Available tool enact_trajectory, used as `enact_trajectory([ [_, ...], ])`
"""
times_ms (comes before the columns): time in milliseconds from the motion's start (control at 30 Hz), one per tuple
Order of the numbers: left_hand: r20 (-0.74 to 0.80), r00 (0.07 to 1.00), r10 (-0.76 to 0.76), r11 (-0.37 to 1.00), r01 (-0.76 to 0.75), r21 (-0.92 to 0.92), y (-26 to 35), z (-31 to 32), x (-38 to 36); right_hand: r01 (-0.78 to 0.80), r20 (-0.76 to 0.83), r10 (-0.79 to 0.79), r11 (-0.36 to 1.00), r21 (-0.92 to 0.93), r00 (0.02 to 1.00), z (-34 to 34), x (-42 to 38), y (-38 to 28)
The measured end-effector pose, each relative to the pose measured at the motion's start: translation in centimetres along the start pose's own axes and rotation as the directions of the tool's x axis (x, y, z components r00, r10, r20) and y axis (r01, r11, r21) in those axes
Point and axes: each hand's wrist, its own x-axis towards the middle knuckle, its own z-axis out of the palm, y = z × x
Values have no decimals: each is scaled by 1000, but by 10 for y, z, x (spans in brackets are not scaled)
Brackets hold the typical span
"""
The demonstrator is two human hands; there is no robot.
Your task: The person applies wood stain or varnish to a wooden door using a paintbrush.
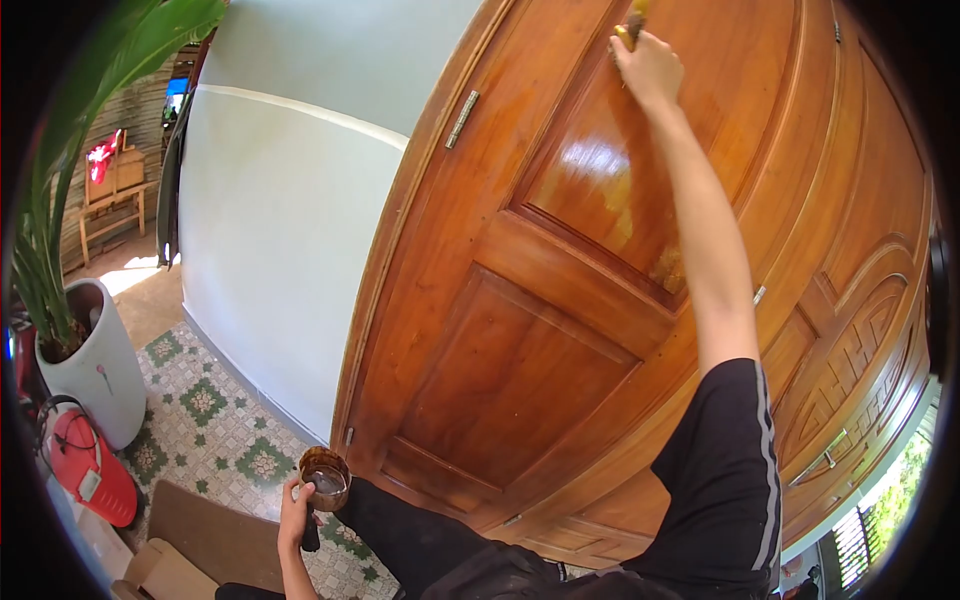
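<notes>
the right hand point(650, 68) is raised high, closed around the handle of a brush point(632, 22) whose upper end runs out of view; the brush sits just above the knuckles, against the upper panel of the wooden door point(520, 330). below that hand, the panel shines wet and glossy along the forearm. the left hand point(296, 505) is low, fingers wrapped around a small stained cup point(325, 478) holding dark liquid, the cup resting just above and right of the hand, near the door's bottom edge. left of this hand lie a brown mat point(215, 535) and patterned floor tiles point(205, 400). further left stand a red container point(88, 468) and a white pot point(95, 365) with a leafy plant point(70, 150). a pale wall point(285, 230) lies between the plant and the door.
</notes>
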Motion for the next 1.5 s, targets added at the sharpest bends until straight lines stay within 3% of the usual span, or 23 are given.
enact_trajectory([
  [133, -5, 1000, 22, 1000, -21, 22, 0, 1, 1, 153, 25, -155, 985, 75, 988, 14, -77, -60],
  [233, 6, 999, 40, 999, -40, 26, 3, 2, 2, 104, 194, -158, 959, 262, 968, -10, -133, -81],
  [300, -3, 1000, 21, 999, -21, 42, 0, 1, 4, 162, 229, -304, 859, 485, 925, -18, -165, -83],
  [333, -5, 1000, 26, 999, -25, 45, 0, 1, 3, 161, 225, -301, 859, 485, 927, -19, -164, -79],
  [400, -3, 1000, 20, 999, -20, 31, 1, 1, 1, 382, 283, -684, 648, 659, 672, -22, -157, -66],
  [467, -11, 999, 30, 999, -29, 37, 1, 2, -2, 361, 432, -539, 828, 429, 723, -12, -129, -48],
  [600, -17, 999, 30, 999, -30, 26, 5, -1, -8, 131, 201, -176, 967, 221, 964, -18, -49, -7],
  [633, -18, 1000, 20, 999, -20, 28, 8, -1, -11, 27, 183, -46, 994, 105, 982, -22, -34, 1],
  [667, -16, 1000, 11, 1000, -11, 28, 10, -1, -11, 27, 186, -46, 995, 100, 982, -20, -28, 13],
  [733, -7, 1000, 20, 999, -20, 35, 8, -1, -7, -246, -72, 258, 959, 140, 964, -19, -20, 28],
  [833, 5, 1000, 30, 999, -30, 39, 7, 1, -3, -105, -79, 108, 993, 45, 991, -15, -61, 6],
  [900, 15, 999, 29, 999, -29, 43, 6, 2, 2, 164, 12, -179, 922, 350, 984, -23, -113, -26],
  [967, 13, 1000, 22, 998, -23, 56, 0, 0, 8, 284, 270, -465, 811, 511, 843, -35, -161, -36],
  [1000, 16, 1000, 22, 998, -22, 60, 1, 1, 7, 372, 358, -537, 820, 435, 764, -46, -170, -38],
  [1067, 16, 1000, 9, 1000, -10, 23, 5, 1, 3, 183, 342, -434, 801, 570, 834, -53, -165, -17],
  [1133, 19, 1000, -1, 999, 0, 40, 4, -2, 1, 91, 258, -221, 895, 437, 941, -56, -138, 20],
  [1200, -2, 1000, 4, 1000, -4, 22, 2, -3, -1, -37, 253, 16, 996, 79, 967, -66, -92, 82],
  [1233, 3, 1000, -3, 1000, 3, 24, 2, -3, -2, -124, 164, 101, 983, 137, 981, -83, -72, 100],
  [1267, 14, 1000, -5, 999, 5, 32, 1, -4, -1, -153, 49, 154, 988, -35, 987, -76, -51, 154],
  [1300, 6, 1000, -5, 999, 5, 32, -1, -4, 0, -295, 14, 297, 952, -83, 955, -94, -39, 174],
  [1400, 10, 1000, -5, 1000, 5, 29, -6, -6, 6, -336, -139, 317, 931, -143, 938, -120, -46, 234],
  [1467, 16, 1000, -5, 1000, 4, 19, -5, -4, 9, -350, -82, 341, 924, -152, 936, -131, -75, 214],
  [1500, 7, 1000, 0, 1000, 0, 24, -4, -2, 9, -304, -144, 289, 949, -90, 946, -124, -96, 205],
])
